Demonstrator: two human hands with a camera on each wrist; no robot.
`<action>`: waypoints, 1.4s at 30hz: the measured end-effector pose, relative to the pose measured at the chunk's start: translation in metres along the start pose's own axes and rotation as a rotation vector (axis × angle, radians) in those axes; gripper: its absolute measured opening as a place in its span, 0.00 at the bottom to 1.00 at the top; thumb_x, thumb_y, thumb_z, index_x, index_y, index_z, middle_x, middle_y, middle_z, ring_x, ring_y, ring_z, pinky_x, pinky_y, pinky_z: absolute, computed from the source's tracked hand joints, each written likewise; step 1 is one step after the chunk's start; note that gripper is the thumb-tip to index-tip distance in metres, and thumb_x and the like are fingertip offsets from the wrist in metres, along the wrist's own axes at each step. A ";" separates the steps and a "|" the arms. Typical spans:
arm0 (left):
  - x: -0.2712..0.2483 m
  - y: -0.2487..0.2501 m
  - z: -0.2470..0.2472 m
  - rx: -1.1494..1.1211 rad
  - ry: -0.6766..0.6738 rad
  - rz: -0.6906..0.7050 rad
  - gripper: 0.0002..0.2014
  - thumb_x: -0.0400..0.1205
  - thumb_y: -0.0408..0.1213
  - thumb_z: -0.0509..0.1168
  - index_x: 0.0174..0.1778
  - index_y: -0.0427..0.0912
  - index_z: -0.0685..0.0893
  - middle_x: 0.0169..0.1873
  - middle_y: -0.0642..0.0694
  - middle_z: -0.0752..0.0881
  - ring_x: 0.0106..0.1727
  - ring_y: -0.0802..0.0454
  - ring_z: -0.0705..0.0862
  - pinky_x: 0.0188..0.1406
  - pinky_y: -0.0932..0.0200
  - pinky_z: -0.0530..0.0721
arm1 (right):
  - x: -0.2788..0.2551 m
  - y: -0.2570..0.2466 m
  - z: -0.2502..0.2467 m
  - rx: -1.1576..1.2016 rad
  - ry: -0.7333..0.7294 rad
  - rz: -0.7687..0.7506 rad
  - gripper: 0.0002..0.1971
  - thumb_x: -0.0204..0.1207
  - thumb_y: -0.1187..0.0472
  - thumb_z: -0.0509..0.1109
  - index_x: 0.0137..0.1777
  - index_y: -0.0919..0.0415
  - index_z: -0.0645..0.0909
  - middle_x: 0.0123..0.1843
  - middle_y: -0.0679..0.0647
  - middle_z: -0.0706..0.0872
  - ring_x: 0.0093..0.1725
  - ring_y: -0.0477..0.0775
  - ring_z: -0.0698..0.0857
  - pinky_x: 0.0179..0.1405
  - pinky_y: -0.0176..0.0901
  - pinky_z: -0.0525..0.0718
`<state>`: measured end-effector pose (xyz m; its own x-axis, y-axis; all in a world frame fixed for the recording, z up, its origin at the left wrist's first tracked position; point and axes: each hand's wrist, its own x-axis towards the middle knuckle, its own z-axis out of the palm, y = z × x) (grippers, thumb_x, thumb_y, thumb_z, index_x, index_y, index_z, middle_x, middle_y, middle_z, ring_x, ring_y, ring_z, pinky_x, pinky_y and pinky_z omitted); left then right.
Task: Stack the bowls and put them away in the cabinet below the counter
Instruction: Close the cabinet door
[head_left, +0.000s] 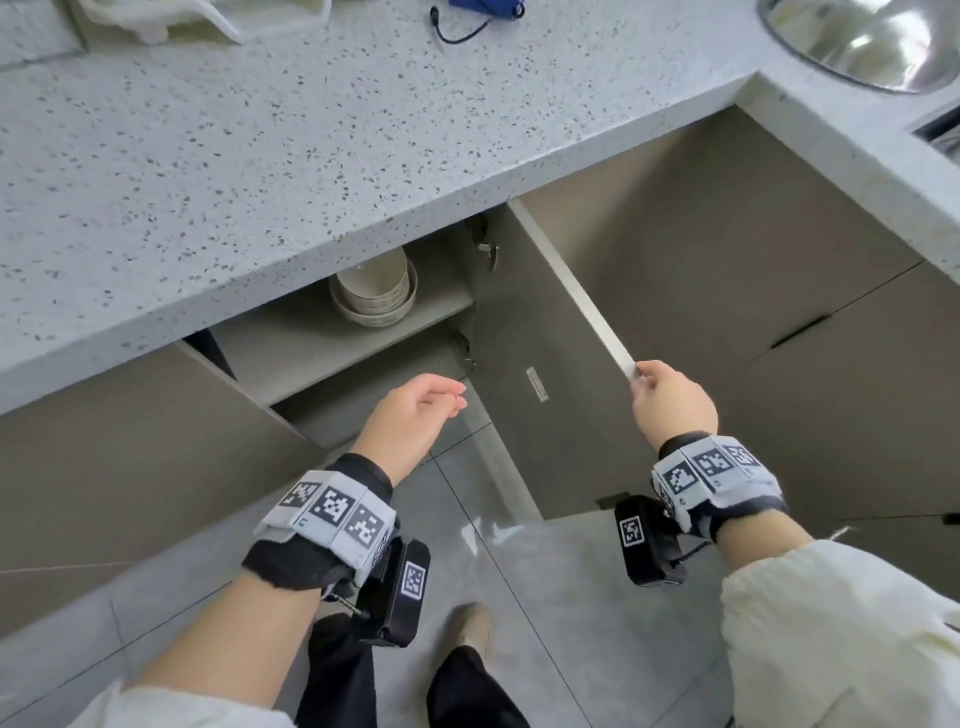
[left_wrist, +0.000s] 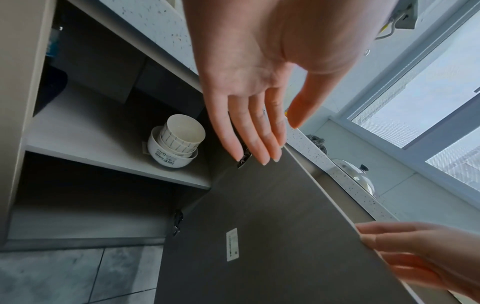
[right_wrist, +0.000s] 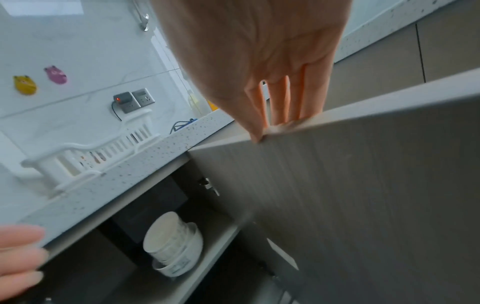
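A stack of cream bowls (head_left: 375, 292) (left_wrist: 176, 142) (right_wrist: 172, 244) stands on the upper shelf (head_left: 311, 338) inside the cabinet below the counter, close to the hinge side. The grey cabinet door (head_left: 545, 353) (left_wrist: 272, 226) (right_wrist: 350, 195) stands open. My right hand (head_left: 670, 397) (right_wrist: 262, 123) pinches the door's top outer corner, thumb on the inner face and fingers behind. My left hand (head_left: 415, 415) (left_wrist: 257, 131) hovers in front of the cabinet opening with straight, relaxed fingers and holds nothing.
The speckled countertop (head_left: 260, 156) overhangs the cabinet. A white dish rack (right_wrist: 85, 156) sits on it at the back, a steel bowl (head_left: 872, 36) at the far right. Closed cabinet fronts (head_left: 779, 260) flank the open door. Grey floor tiles (head_left: 519, 597) and my feet lie below.
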<state>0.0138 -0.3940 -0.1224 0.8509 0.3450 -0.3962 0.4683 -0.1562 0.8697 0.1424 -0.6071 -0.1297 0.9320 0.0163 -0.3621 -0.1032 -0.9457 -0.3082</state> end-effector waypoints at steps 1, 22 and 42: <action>-0.001 -0.001 0.002 0.003 -0.010 -0.002 0.10 0.79 0.31 0.57 0.48 0.46 0.83 0.44 0.49 0.88 0.49 0.55 0.85 0.49 0.63 0.76 | -0.007 -0.004 0.002 0.025 -0.019 -0.003 0.19 0.79 0.61 0.56 0.68 0.54 0.76 0.64 0.61 0.85 0.63 0.65 0.81 0.59 0.48 0.76; -0.016 -0.087 -0.153 -0.002 0.081 -0.124 0.08 0.81 0.39 0.60 0.51 0.47 0.83 0.45 0.50 0.87 0.46 0.56 0.84 0.46 0.65 0.76 | -0.074 -0.245 0.138 0.739 -0.624 -0.040 0.31 0.77 0.72 0.60 0.79 0.68 0.54 0.74 0.66 0.73 0.72 0.64 0.75 0.73 0.52 0.72; 0.066 -0.118 -0.225 0.092 0.016 -0.261 0.22 0.80 0.42 0.60 0.69 0.39 0.70 0.68 0.44 0.78 0.70 0.48 0.74 0.70 0.56 0.68 | -0.056 -0.326 0.180 0.964 -0.470 -0.014 0.29 0.71 0.82 0.54 0.71 0.63 0.71 0.63 0.59 0.80 0.70 0.58 0.77 0.70 0.46 0.72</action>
<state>-0.0392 -0.1444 -0.1849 0.6951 0.3990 -0.5980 0.6914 -0.1431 0.7082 0.0610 -0.2415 -0.1677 0.7296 0.3431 -0.5916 -0.5156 -0.2923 -0.8054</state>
